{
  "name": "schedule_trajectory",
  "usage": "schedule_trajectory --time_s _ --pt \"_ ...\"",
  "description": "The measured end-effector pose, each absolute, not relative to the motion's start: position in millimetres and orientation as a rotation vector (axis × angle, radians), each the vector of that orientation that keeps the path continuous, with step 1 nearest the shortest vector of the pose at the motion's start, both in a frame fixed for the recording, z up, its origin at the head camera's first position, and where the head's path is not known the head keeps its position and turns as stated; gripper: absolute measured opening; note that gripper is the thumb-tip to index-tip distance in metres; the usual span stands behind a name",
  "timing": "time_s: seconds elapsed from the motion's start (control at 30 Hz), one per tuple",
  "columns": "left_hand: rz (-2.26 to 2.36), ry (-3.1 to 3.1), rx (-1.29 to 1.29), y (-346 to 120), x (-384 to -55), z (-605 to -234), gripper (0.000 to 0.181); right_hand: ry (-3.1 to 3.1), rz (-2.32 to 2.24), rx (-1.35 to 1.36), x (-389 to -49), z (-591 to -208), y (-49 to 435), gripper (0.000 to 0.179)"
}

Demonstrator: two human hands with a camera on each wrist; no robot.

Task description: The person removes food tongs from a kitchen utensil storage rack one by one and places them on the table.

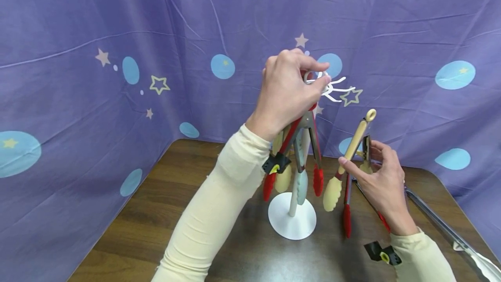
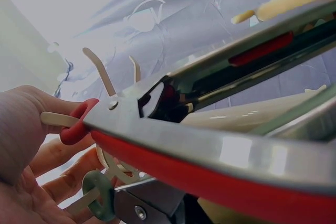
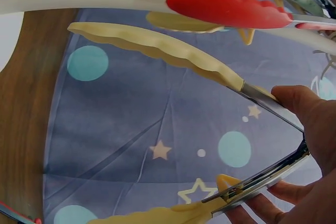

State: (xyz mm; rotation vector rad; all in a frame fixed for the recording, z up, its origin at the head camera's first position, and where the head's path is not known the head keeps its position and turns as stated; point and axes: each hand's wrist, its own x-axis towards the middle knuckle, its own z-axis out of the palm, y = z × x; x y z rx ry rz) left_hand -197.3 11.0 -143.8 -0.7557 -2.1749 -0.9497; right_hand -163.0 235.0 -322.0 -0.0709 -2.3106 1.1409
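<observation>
My left hand [image 1: 287,82] is at the top of a white stand [image 1: 291,225], thumb and forefinger pinching its top among the thin hooks [image 1: 335,89]. From those hooks hang red-tipped tongs [image 1: 318,179], pale green tongs [image 1: 301,186] and yellow tongs [image 1: 283,182]. In the left wrist view, a red loop [image 2: 79,124] and a green loop [image 2: 98,195] are threaded on hooks beside the fingers. To the right of the stand, my right hand [image 1: 383,182] grips another pair of yellow tongs [image 1: 355,142]. Their arms are spread, scalloped tips [image 3: 152,45] downward, loop end up.
On the wooden table [image 1: 164,212], red-tipped tongs [image 1: 347,223] lie behind and below the right hand. Long metal tongs with white tips [image 1: 434,214] lie along the right edge. A purple curtain [image 1: 242,12] with stars and blue dots surrounds the table.
</observation>
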Motion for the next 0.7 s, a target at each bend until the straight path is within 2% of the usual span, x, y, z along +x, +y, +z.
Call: schedule_trajectory --time_s 0.7 --pt "-0.937 -2.161 -0.738 12.9 -198.1 -144.9 0.02 -2.402 1.201 -0.075 -180.9 -341.2 229.8 0.082"
